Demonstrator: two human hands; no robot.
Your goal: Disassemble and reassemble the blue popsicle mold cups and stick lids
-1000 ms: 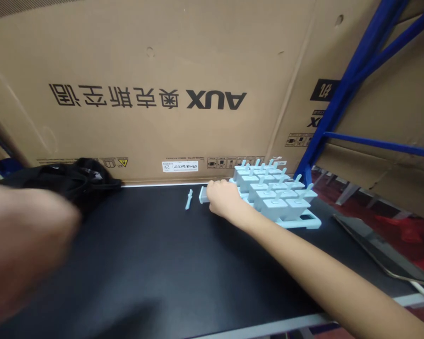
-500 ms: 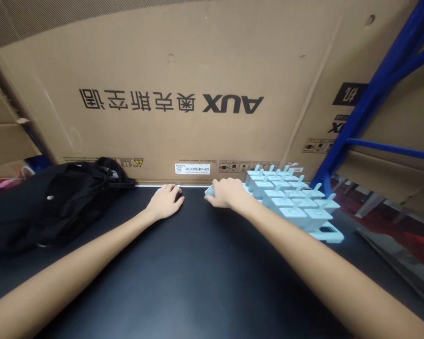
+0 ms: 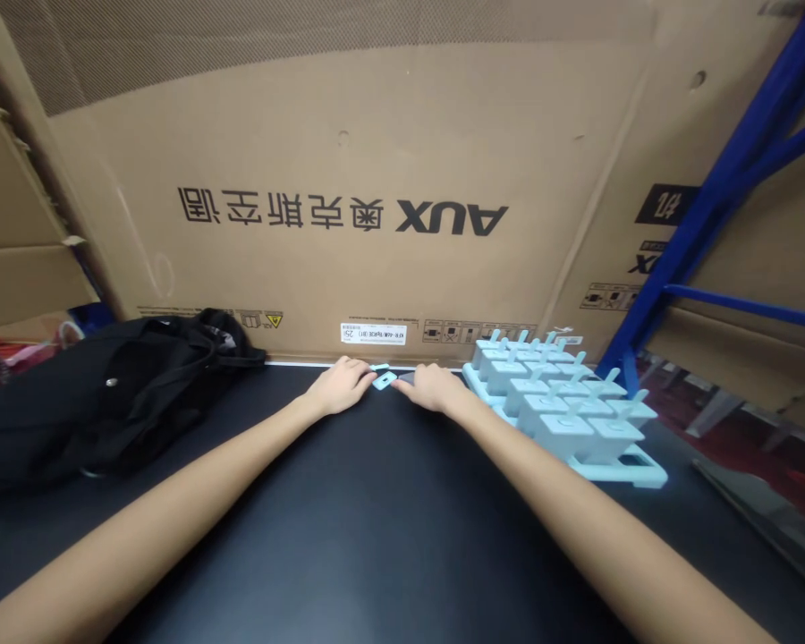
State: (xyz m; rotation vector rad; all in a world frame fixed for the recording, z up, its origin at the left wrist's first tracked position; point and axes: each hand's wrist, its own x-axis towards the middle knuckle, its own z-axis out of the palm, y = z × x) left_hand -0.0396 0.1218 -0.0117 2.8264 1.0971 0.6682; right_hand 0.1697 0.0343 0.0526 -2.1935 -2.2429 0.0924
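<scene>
My left hand point(image 3: 341, 386) is at the far side of the black table, fingers closed on a light blue ice pop mold lid point(image 3: 385, 381) with a small slot in it. A thin light blue piece point(image 3: 379, 367) shows just behind the lid, perhaps its stick. Close by on the right, my right hand point(image 3: 431, 387) is closed around a bluish-grey piece point(image 3: 407, 378), seemingly a mold cup, mostly covered by the fingers. Right of that hand stands a light blue rack of ice pop molds point(image 3: 563, 436), with several lidded cups whose sticks point up.
A black bag point(image 3: 107, 402) lies on the left of the black table point(image 3: 376, 537). Behind the table's far edge stands a large cardboard box point(image 3: 309, 277). A blue metal post point(image 3: 698, 197) rises at the right, near a flat dark sheet-like object point(image 3: 765, 514).
Both hands have come closer together, the left moving right. The lid now shows between them, where the left hand's item was mostly hidden before. The view has tilted up slightly.
</scene>
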